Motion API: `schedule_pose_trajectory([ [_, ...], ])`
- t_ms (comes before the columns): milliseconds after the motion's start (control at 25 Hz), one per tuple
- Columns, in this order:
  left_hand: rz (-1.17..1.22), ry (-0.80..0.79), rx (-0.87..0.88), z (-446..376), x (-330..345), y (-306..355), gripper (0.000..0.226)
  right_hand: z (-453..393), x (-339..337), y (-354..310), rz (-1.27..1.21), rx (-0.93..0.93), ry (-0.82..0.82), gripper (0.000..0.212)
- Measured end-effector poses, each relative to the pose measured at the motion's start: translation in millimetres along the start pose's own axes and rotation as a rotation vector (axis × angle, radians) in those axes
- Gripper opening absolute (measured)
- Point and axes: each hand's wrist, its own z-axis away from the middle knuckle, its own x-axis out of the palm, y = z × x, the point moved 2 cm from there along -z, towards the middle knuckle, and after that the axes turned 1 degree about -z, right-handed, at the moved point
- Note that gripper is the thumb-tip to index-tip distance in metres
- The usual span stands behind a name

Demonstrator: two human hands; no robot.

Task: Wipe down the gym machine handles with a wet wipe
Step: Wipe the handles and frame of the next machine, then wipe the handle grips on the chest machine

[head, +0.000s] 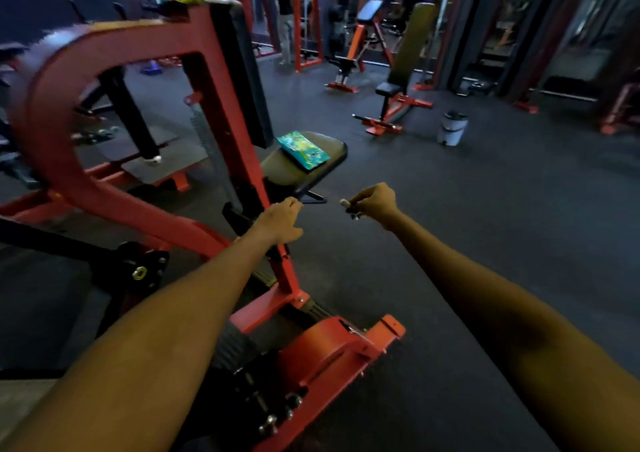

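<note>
A green and blue wet wipe packet (303,149) lies on the black seat (332,145) of a red gym machine (114,81). My left hand (282,221) is stretched out below the seat with its fingers curled; I cannot tell whether it holds anything. My right hand (375,202) is beside it, to the right, and pinches a small object (348,206) with a white tip and a dark lower part. Neither hand touches the packet. The machine's handles are not clearly visible; the frame is blurred.
Red frame parts and a footplate (332,351) lie on the floor under my left arm. Two adjustable benches (391,98) stand further back, a white bucket (452,128) to their right. A person (284,12) stands far off by the racks. Dark rubber floor spreads right.
</note>
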Motion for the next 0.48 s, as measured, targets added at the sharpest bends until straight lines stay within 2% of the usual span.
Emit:
schedule_pose_trajectory([
  [240, -0.014, -0.384, 0.141, -40.3, 67.3, 106.4, 0.064, 36.4, -81.8, 104.8, 0.209, 0.142, 0.065, 0.019],
  [480, -0.048, -0.46, 0.311, -85.9, 117.3, 204.4, 0.061, 56.0, -131.7, 193.0, 0.258, 0.273, 0.136, 0.013],
])
